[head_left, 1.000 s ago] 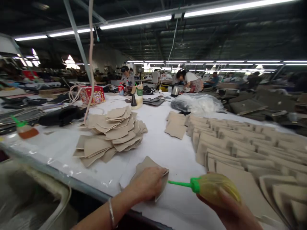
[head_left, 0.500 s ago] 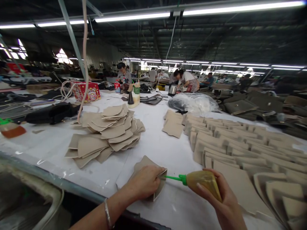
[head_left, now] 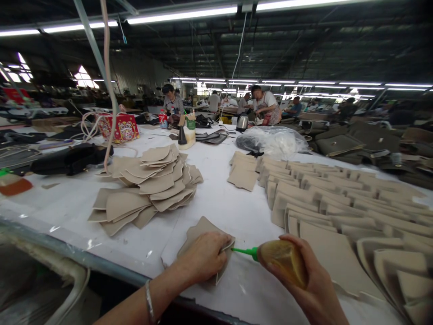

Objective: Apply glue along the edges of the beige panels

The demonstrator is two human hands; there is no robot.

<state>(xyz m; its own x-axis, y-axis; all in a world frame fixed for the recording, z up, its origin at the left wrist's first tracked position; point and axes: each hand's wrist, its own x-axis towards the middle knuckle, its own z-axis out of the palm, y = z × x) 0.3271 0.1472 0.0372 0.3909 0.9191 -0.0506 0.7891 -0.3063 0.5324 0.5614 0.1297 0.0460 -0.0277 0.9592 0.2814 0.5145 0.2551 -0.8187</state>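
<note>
Tan fabric piece (head_left: 198, 231) lies on the white table (head_left: 219, 203) at the near edge, near centre. Left hand (head_left: 203, 255) rests on top of it, fingers bent and closed over its right edge, pinning it to the table. A metal bangle (head_left: 148, 301) sits on that wrist.

Right hand (head_left: 313, 289) is wrapped closed around a yellowish squeeze bottle (head_left: 283, 262), held on its side just right of the piece. The bottle's green nozzle (head_left: 244, 251) points left, its tip at the piece's right edge beside the left fingertips; actual contact cannot be confirmed.

Surroundings noted:
- Loose heap of tan pieces (head_left: 149, 185) to the left, farther in on the table.
- Small stack (head_left: 242, 174) of the same material beyond the hands, at centre.
- Overlapping rows of tan pieces (head_left: 338, 203) covering the right side of the table.
- Clear plastic bag (head_left: 275, 141) at the far end of the rows.
- Red patterned box (head_left: 119, 127) far left, with a pale cord (head_left: 107, 90) hanging in front of it.
- Other people (head_left: 265, 104) at work at far benches.
</note>
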